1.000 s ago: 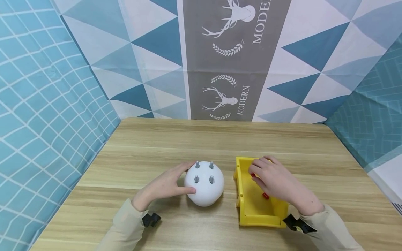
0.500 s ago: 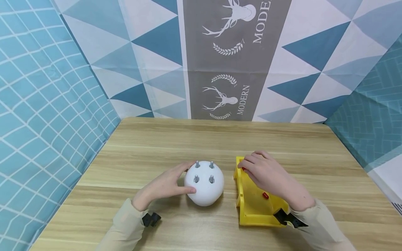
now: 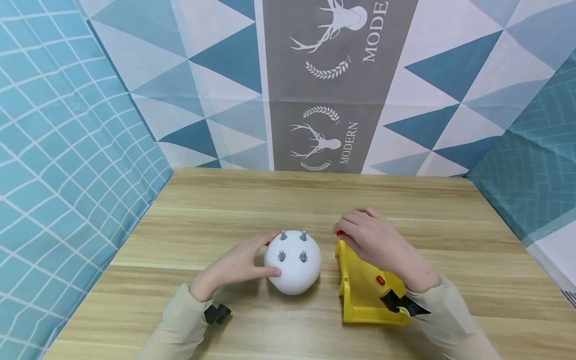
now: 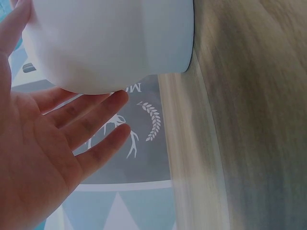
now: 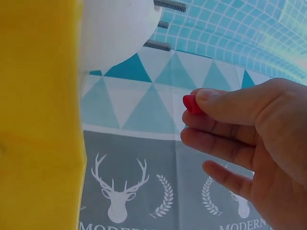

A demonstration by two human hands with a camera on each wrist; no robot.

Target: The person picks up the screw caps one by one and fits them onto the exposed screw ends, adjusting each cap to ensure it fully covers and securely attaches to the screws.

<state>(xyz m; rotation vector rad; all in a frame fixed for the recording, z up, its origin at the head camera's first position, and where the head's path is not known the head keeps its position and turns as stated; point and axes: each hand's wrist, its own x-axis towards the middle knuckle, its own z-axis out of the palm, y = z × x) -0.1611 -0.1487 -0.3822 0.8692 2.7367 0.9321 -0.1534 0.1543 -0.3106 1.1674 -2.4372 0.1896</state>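
A white rounded block [image 3: 292, 277] stands on the table, with several threaded metal studs [image 3: 282, 255] sticking up from its top. My left hand [image 3: 238, 262] grips its left side, thumb at the front and fingers behind. In the left wrist view the fingertips [image 4: 120, 98] touch the block's curved wall [image 4: 105, 43]. Over the left rim of the yellow bin, my right hand [image 3: 375, 242] pinches a small red cap [image 3: 340, 233]. The right wrist view shows this red cap [image 5: 191, 103] between thumb and index finger, apart from the studs [image 5: 158, 45].
The yellow bin [image 3: 373, 316] stands right of the block, partly under my right forearm. Another red cap [image 3: 380, 280] lies inside it. A patterned cloth wall [image 3: 315, 90] rises behind the wooden table [image 3: 252, 200].
My right hand has risen from inside the yellow bin and moved left and away from me, carrying the red cap. The left hand and the white block have stayed put.
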